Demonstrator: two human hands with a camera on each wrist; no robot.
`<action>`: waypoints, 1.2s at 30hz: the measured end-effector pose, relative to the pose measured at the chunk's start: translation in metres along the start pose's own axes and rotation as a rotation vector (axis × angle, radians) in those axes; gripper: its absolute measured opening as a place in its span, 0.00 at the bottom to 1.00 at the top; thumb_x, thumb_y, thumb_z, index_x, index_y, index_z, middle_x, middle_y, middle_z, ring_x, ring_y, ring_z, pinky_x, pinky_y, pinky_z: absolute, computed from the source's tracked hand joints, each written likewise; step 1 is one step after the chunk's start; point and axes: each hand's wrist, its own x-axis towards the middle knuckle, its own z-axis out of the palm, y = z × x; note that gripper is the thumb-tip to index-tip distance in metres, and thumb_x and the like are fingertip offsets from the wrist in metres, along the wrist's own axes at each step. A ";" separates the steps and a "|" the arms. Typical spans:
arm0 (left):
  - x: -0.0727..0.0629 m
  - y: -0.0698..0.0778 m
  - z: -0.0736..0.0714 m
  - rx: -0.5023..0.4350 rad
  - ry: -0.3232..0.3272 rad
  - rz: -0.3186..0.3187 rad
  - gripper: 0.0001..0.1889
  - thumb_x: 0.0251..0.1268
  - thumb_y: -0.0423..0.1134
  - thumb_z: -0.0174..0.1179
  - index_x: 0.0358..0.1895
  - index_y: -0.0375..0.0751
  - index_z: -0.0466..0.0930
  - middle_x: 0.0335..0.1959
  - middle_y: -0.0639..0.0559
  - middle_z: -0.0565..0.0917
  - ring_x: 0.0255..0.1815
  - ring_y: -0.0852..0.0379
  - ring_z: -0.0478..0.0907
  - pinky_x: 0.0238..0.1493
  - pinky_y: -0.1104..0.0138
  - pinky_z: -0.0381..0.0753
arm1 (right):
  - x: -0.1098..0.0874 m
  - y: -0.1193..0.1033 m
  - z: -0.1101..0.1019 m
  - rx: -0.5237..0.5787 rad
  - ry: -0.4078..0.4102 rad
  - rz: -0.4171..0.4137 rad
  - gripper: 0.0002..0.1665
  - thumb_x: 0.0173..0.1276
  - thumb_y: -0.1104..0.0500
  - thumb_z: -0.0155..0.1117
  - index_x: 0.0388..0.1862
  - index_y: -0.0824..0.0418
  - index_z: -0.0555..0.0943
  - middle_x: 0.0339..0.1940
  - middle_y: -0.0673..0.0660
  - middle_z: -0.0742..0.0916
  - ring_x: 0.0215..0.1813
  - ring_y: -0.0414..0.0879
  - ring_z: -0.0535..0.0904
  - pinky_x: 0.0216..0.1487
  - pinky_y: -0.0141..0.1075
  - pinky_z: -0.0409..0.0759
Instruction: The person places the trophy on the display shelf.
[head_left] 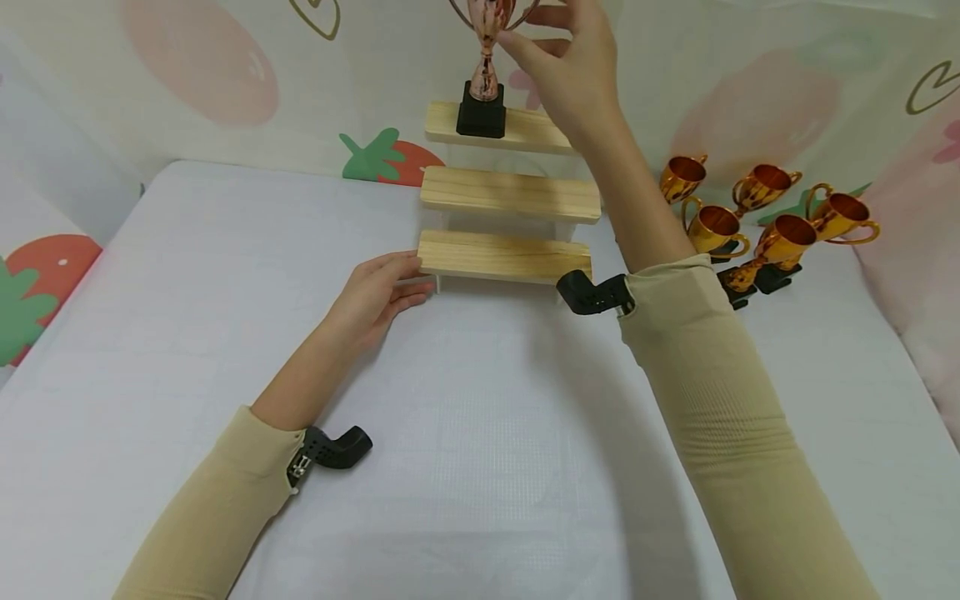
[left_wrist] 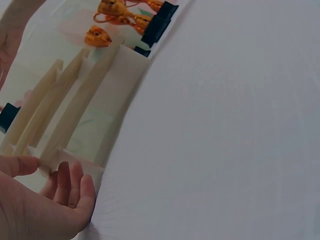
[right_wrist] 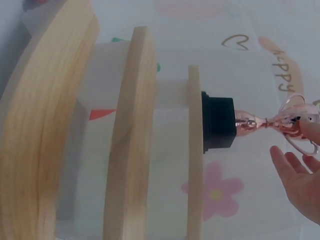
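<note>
A rose-gold trophy (head_left: 486, 75) with a black base stands upright on the top step of a three-step wooden shelf (head_left: 510, 193). My right hand (head_left: 573, 62) is at its cup and right handle, thumb against the cup; in the right wrist view the fingers of this hand (right_wrist: 305, 185) lie beside the handle. The trophy's top is cut off in the head view. My left hand (head_left: 375, 296) holds the left end of the lowest step. In the left wrist view, this hand's thumb (left_wrist: 22, 165) meets the board's end while the other fingers curl below it.
Several gold trophies (head_left: 787, 237) with black bases stand in a group on the white table (head_left: 225, 275), right of the shelf. A patterned backdrop (head_left: 360, 75) hangs behind. My right forearm passes in front of the shelf's right end.
</note>
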 end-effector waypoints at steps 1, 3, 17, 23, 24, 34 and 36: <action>0.000 0.000 0.000 -0.001 0.000 0.000 0.28 0.88 0.39 0.46 0.82 0.31 0.58 0.64 0.47 0.74 0.50 0.60 0.80 0.61 0.72 0.82 | -0.002 0.000 -0.001 -0.006 0.001 -0.004 0.33 0.75 0.63 0.69 0.77 0.59 0.71 0.68 0.54 0.78 0.63 0.47 0.80 0.63 0.31 0.82; 0.000 0.000 0.000 -0.003 0.001 -0.002 0.27 0.88 0.38 0.46 0.82 0.31 0.58 0.64 0.48 0.74 0.50 0.60 0.80 0.61 0.72 0.82 | -0.005 0.001 -0.002 0.001 0.008 0.006 0.34 0.76 0.64 0.68 0.77 0.59 0.71 0.70 0.55 0.77 0.64 0.49 0.81 0.64 0.31 0.82; 0.000 0.000 -0.001 -0.005 0.001 0.001 0.28 0.88 0.38 0.45 0.82 0.31 0.58 0.64 0.48 0.74 0.50 0.60 0.80 0.59 0.73 0.83 | -0.036 0.004 -0.015 -0.068 0.048 0.002 0.27 0.79 0.62 0.65 0.74 0.64 0.74 0.66 0.60 0.82 0.60 0.51 0.84 0.63 0.32 0.83; 0.001 0.000 0.000 -0.003 0.006 -0.003 0.28 0.88 0.39 0.46 0.82 0.31 0.58 0.64 0.48 0.74 0.51 0.60 0.80 0.60 0.73 0.83 | -0.049 0.007 -0.022 -0.111 0.061 -0.033 0.25 0.79 0.61 0.65 0.71 0.67 0.76 0.66 0.62 0.82 0.60 0.53 0.83 0.65 0.32 0.82; 0.001 0.000 0.000 -0.001 0.006 -0.004 0.28 0.88 0.39 0.46 0.82 0.31 0.58 0.64 0.48 0.74 0.51 0.60 0.80 0.60 0.73 0.83 | -0.051 0.008 -0.023 -0.110 0.060 -0.034 0.25 0.79 0.61 0.66 0.70 0.67 0.76 0.66 0.62 0.82 0.61 0.54 0.83 0.65 0.32 0.82; 0.001 0.001 0.000 0.007 0.008 -0.004 0.28 0.88 0.39 0.45 0.82 0.31 0.58 0.67 0.45 0.73 0.51 0.59 0.79 0.67 0.68 0.80 | -0.077 0.019 -0.031 -0.130 0.079 0.016 0.22 0.79 0.60 0.65 0.67 0.66 0.79 0.63 0.61 0.84 0.60 0.54 0.85 0.64 0.34 0.84; 0.001 0.001 0.001 0.011 0.007 -0.004 0.28 0.88 0.39 0.45 0.82 0.31 0.58 0.69 0.44 0.72 0.52 0.59 0.79 0.69 0.67 0.79 | -0.082 0.022 -0.033 -0.138 0.087 0.025 0.21 0.79 0.60 0.66 0.67 0.65 0.79 0.63 0.61 0.84 0.59 0.54 0.85 0.63 0.34 0.85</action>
